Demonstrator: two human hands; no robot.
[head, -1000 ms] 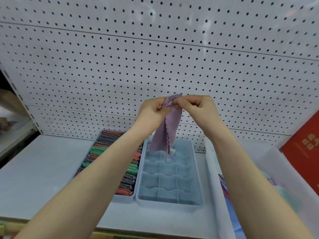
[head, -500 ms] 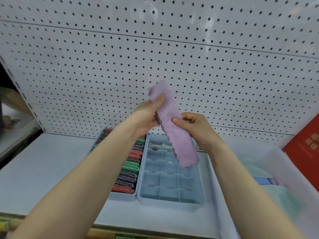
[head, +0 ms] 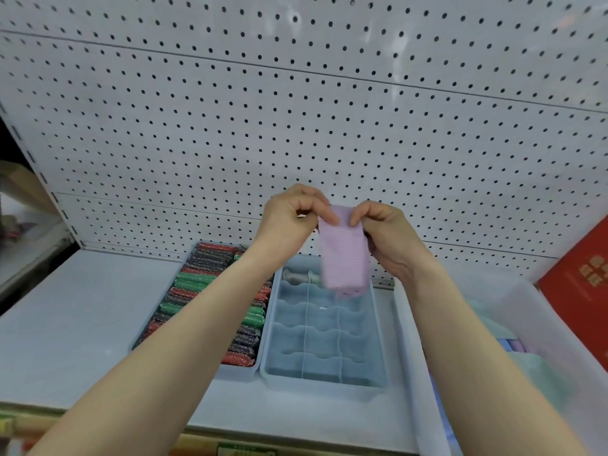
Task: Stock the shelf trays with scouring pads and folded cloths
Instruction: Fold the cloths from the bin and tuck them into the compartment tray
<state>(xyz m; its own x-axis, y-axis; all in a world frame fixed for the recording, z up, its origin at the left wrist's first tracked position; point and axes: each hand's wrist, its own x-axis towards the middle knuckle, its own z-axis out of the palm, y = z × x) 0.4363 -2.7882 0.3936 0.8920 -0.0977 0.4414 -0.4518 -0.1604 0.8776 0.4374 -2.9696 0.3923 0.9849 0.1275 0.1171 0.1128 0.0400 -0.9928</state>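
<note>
A folded lilac cloth [head: 345,258] hangs in the air over the far end of the blue divided tray [head: 324,383]. My left hand [head: 289,222] pinches its top left corner and my right hand [head: 385,235] pinches its top right corner. The tray's compartments look bare apart from a pale rolled item [head: 296,276] in the far row. To the left, a second tray [head: 237,370] is packed with red, green and dark scouring pads [head: 194,281].
A clear plastic bin [head: 414,340] at the right holds pale green and blue cloths [head: 526,366]. A red box [head: 585,281] leans at the far right. White pegboard [head: 296,110] backs the shelf [head: 65,317].
The cloth hung long from both hands, was then held slanted with the left hand high, and now hangs folded shorter, pinched at both top corners.
</note>
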